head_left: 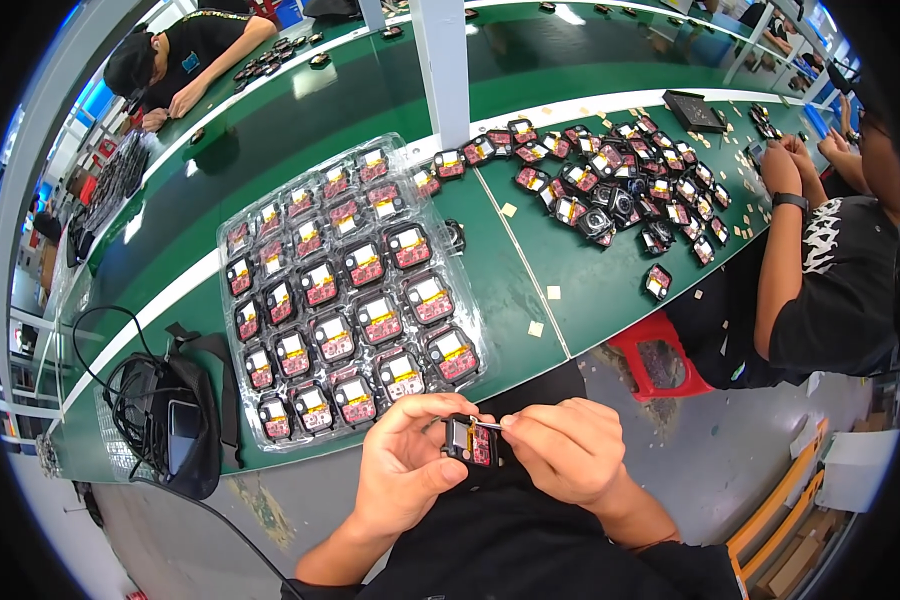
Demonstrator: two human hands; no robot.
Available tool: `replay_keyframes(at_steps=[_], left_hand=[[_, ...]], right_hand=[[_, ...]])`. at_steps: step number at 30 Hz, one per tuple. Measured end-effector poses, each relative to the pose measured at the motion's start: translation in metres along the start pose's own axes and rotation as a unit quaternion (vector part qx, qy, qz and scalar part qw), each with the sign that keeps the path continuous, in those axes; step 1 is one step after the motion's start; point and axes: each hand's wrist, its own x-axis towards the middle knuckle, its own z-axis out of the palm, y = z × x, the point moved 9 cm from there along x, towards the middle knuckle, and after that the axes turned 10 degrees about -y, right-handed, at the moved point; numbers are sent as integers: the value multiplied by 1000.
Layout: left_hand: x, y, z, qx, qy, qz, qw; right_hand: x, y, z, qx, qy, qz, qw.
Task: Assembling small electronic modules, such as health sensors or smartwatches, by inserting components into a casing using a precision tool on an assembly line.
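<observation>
Near my body, above the floor in front of the bench edge, my left hand [405, 465] grips a small black watch-like housing [477, 450] between thumb and fingers. Its open face shows a red circuit board, a pale square part and a bit of yellow tape. In my right hand [570, 448] is pinched a thin metal tool [489, 426], perhaps tweezers, its tip at the housing's upper edge. Beyond my hands, a clear plastic tray [461, 290] on the green bench holds rows of similar open housings.
A loose heap of housings [620, 190] covers the bench to the right, with small pale squares scattered around. At left lie a black bag [195, 455], cables and a phone [182, 425]. One co-worker [835, 280] sits right beside a red stool [660, 360]; another [185, 65] leans over the far-left bench.
</observation>
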Motion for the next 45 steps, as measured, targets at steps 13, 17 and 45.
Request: replay_keyframes(at_steps=[13, 17, 45], left_hand=[[-2, -2, -5, 36, 15, 0, 999], [-3, -2, -7, 39, 23, 12, 999], [-8, -1, 0, 2, -34, 21, 999]], right_hand=[[2, 11, 3, 82, -40, 49, 995], [2, 4, 3, 16, -45, 37, 998], [-5, -10, 3, -51, -15, 3, 999]])
